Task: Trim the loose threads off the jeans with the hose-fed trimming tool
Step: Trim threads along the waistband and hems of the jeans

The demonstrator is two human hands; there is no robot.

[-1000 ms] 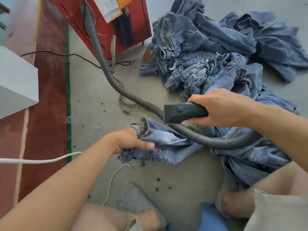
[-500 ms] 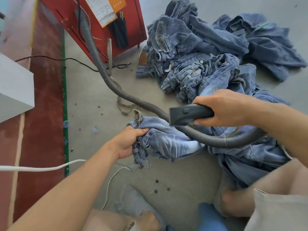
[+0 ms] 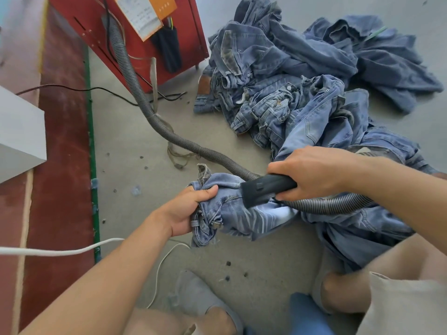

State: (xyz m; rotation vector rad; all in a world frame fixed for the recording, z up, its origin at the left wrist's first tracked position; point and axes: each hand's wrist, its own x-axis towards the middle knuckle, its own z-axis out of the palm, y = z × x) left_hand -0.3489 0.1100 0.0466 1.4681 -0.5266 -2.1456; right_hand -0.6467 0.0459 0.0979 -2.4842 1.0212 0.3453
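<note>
A pair of light blue jeans (image 3: pixel 251 218) lies bunched on the concrete floor in front of me. My left hand (image 3: pixel 188 210) grips a gathered fold at its left end. My right hand (image 3: pixel 312 172) holds the black trimming tool (image 3: pixel 263 189), whose head presses onto the denim just right of my left hand. The grey ribbed hose (image 3: pixel 154 117) loops from under my right wrist, passes behind the tool and runs up to the red machine (image 3: pixel 121 32).
A pile of jeans (image 3: pixel 290 81) fills the floor at the upper right. A white cable (image 3: pixel 60 250) crosses at the left, a black cable (image 3: pixel 72 87) farther back. A grey box (image 3: pixel 19 131) stands at the left edge. My knees and feet are at the bottom.
My left hand has gathered the jeans end into a tighter bunch. My right hand has lowered the trimming tool leftward until its head meets the denim.
</note>
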